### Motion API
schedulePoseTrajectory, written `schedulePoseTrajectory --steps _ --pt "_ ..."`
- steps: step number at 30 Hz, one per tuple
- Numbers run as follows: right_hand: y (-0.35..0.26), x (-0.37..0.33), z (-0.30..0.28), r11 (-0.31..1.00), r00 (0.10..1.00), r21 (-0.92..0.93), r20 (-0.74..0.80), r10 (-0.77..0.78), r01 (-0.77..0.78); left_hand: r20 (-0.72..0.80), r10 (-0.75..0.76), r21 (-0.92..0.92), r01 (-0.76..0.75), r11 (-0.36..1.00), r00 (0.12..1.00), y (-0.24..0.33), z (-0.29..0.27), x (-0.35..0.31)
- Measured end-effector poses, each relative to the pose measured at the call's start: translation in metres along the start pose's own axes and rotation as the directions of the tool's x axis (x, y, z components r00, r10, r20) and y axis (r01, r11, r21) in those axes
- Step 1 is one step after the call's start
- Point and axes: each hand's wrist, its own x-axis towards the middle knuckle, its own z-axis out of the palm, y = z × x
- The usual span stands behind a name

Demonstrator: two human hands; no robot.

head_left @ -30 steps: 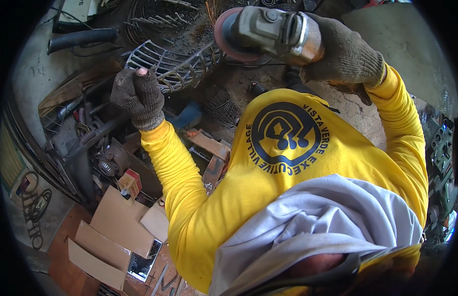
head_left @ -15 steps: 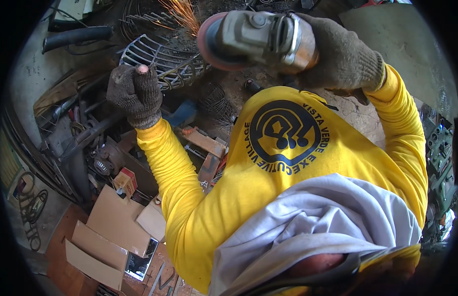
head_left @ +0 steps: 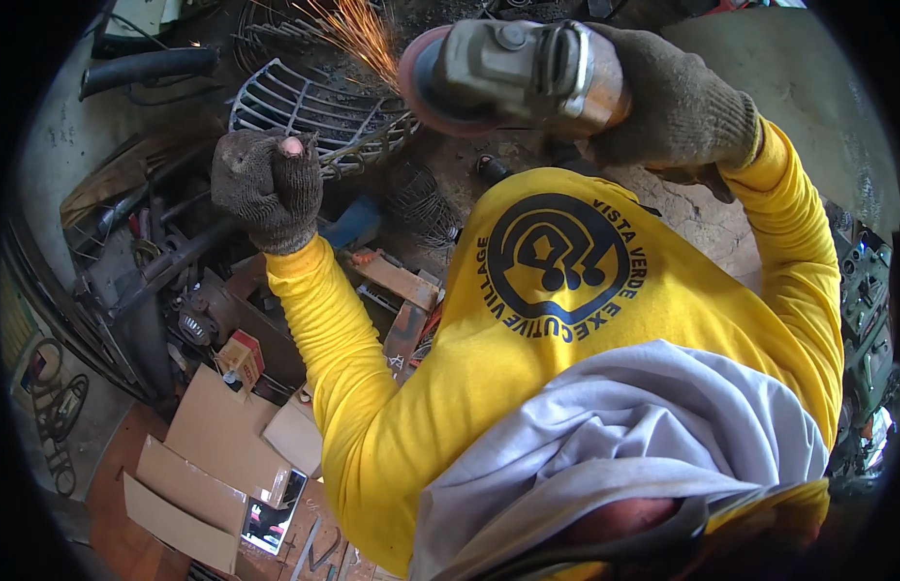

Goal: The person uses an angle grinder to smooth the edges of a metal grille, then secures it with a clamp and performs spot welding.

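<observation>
My right hand, in a dark knitted glove, is closed round the body of an angle grinder. The grinder's reddish disc faces left, and orange sparks fly up and left from beside it. Left of the disc lies a curved metal grille of welded bars, its right end close to the disc. My left hand, gloved alike with a bare thumb tip showing, is closed at the grille's near edge and appears to grip it. The glove hides the exact hold, and the disc's contact point is hidden.
Opened cardboard boxes stand at lower left, with a small red-and-brown box above them. A dark tube lies at upper left. Tangled wire sits beyond my torso. Green metal parts line the right edge.
The grinder has shifted slightly right, and the spray of sparks beside its disc looks fuller. The grille has moved a little up and left at its far end. Both hands keep their closed shape.
</observation>
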Motion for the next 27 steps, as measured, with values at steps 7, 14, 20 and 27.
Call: schedulePoseTrajectory --steps 7,14,20,27 --pt "-0.056 0.002 -0.027 0.976 0.971 -0.128 0.136 0.196 -0.179 0.005 0.063 -0.035 -0.063 0.997 0.998 0.004 0.004 0.006" --pt "-0.045 0.006 -0.022 0.979 0.973 -0.07 0.121 0.197 -0.19 0.053 0.093 -0.039 -0.091 0.995 0.994 0.002 -0.002 0.003" --pt "-0.018 -0.004 -0.001 0.992 0.995 -0.086 -0.042 0.087 -0.09 0.023 0.126 -0.032 -0.125 0.992 0.992 -0.004 0.007 0.011" --pt "0.001 0.003 0.01 0.998 0.998 0.067 -0.059 -0.008 0.011 -0.02 0.011 0.087 -0.01 0.996 1.0 -0.007 -0.002 0.003"
